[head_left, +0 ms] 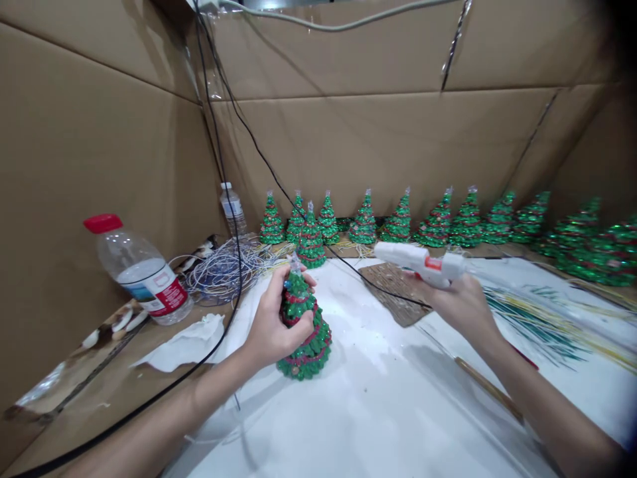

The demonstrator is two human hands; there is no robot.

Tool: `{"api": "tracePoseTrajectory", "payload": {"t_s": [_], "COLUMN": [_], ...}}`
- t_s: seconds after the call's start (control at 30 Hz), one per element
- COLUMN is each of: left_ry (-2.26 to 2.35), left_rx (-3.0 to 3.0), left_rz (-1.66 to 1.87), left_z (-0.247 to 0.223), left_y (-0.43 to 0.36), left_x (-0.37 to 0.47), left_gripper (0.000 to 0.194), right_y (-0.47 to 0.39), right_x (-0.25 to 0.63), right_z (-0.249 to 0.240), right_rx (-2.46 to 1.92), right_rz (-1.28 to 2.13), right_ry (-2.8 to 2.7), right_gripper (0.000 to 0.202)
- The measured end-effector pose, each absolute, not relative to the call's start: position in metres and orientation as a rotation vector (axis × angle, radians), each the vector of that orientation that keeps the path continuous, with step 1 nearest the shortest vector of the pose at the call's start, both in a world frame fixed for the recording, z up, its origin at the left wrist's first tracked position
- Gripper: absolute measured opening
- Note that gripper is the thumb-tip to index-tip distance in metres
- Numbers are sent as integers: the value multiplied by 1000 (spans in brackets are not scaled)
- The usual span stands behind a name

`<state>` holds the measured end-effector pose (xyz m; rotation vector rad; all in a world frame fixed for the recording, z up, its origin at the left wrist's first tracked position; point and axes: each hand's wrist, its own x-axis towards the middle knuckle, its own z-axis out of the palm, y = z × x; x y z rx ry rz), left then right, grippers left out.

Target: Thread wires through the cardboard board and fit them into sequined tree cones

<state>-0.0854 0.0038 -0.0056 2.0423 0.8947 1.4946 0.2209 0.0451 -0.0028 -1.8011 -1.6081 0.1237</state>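
My left hand (276, 325) is wrapped round a small green Christmas tree (313, 342) with red garland and a clear star on top. The tree stands upright, its base on or just over the white sheet (378, 411). In my right hand (460, 309) is a white glue gun (405, 255) with an orange-red part, its nozzle end pointing left. My fingers close round its handle, which they mostly hide. Below the glue gun lies a brown cardboard piece (395, 292).
Several finished-looking trees (363, 222) line the back cardboard wall (348, 139). At left stand a red-capped bottle (149, 279), a smaller bottle (233, 209) and tangled wire (213, 269). A black cable (239, 259) crosses the view. Green and yellow strands (542, 325) and a wooden-handled tool (490, 388) lie at right.
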Motion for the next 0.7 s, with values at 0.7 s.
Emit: {"api": "tracePoseTrajectory", "payload": {"t_s": [0.7], "left_ry": [932], "left_rx": [2053], "left_rz": [1488], "left_z": [-3], "left_y": [3], "left_x": [-84], "left_gripper": [52], "right_y": [62], "right_x": [266], "right_z": [-6], "right_rx": [-2356], "right_rz": [327], "right_ry": [-1684], "right_gripper": [51]}}
